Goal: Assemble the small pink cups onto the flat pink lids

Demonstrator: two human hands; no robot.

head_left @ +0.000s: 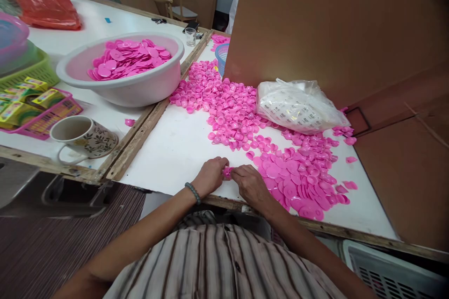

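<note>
Between my two hands, just above the front of the white table (150, 159), is a small pink plastic piece (228, 172), partly covered by fingers. My left hand (211, 175), with a beaded bracelet at the wrist, is closed on its left side. Fingers of my right hand (249, 186) pinch it from the right. Beyond the hands spreads a heap of small pink plastic cups (233, 107). Flat pink discs (284, 177) lie piled close to the right of my right hand.
A white basin (140, 91) of pink discs stands on the left table, near a floral mug (86, 135) and a pink basket (42, 121) of boxes. A clear plastic bag (301, 105) rests on the cups. Brown cardboard (298, 18) rises behind; a wooden edge (140, 140) divides the tables.
</note>
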